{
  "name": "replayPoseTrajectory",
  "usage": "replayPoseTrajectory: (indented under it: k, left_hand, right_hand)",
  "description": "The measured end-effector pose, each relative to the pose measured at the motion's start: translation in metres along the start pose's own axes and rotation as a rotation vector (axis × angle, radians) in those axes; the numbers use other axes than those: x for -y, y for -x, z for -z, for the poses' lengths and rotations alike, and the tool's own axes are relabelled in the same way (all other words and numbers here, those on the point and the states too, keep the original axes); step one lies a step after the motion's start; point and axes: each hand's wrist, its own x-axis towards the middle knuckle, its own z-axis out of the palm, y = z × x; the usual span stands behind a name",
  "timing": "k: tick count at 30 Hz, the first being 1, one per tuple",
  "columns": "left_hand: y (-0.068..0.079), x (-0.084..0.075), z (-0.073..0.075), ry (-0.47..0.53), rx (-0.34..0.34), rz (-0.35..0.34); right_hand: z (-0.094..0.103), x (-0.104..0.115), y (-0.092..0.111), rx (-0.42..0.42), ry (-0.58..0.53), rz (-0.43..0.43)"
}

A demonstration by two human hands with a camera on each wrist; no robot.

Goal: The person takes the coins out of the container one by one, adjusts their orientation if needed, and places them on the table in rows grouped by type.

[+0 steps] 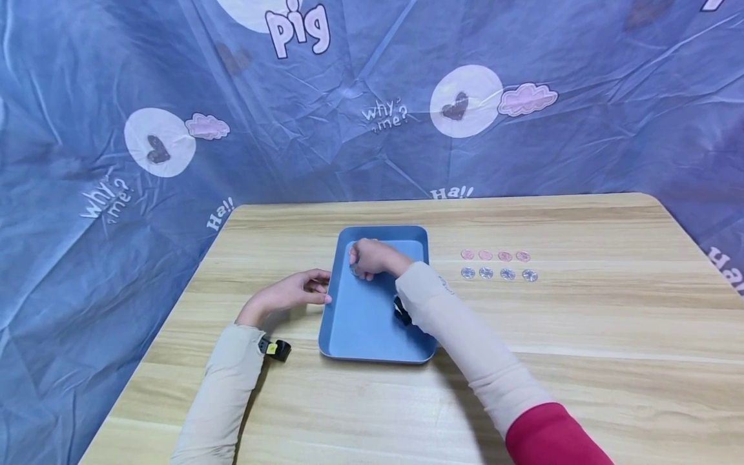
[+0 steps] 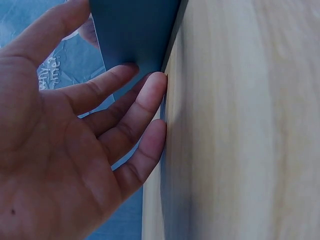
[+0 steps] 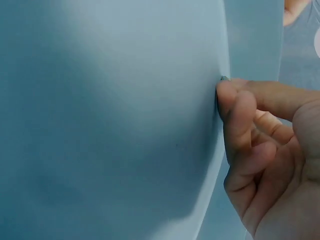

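Note:
A blue rectangular tray (image 1: 372,332) lies on the wooden table. Over its upper left part, my right hand (image 1: 374,256) pinches a small silver coin (image 1: 353,270) between thumb and fingertips, down at the tray floor. Only a thin edge of that coin (image 3: 225,78) shows in the right wrist view; the fingers (image 3: 240,120) hide the rest. My left hand (image 1: 295,292) is at the tray's left side, fingers loosely bent, thumb and fingertips touching the outer wall. In the left wrist view, the little finger (image 2: 152,142) is close to the tabletop.
Right of the tray lie two rows of coins on the table: several copper-coloured coins (image 1: 485,255) behind, several silver coins (image 1: 485,273) in front. A blue printed cloth (image 1: 349,142) hangs behind the table (image 1: 610,336). Each wrist carries a small black camera.

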Motion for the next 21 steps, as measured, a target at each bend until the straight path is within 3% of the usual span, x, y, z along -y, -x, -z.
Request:
replayPoseTrajectory:
  k: [10, 21]
  left_hand:
    - [0.001, -0.001, 0.0, -0.007, -0.004, -0.003]
    - [0.002, -0.003, 0.0, -0.026, -0.005, 0.0]
  right_hand:
    - [0.013, 0.002, 0.008, 0.04, -0.246, 0.033]
    - [0.038, 0.007, 0.031, 0.033, -0.364, 0.095]
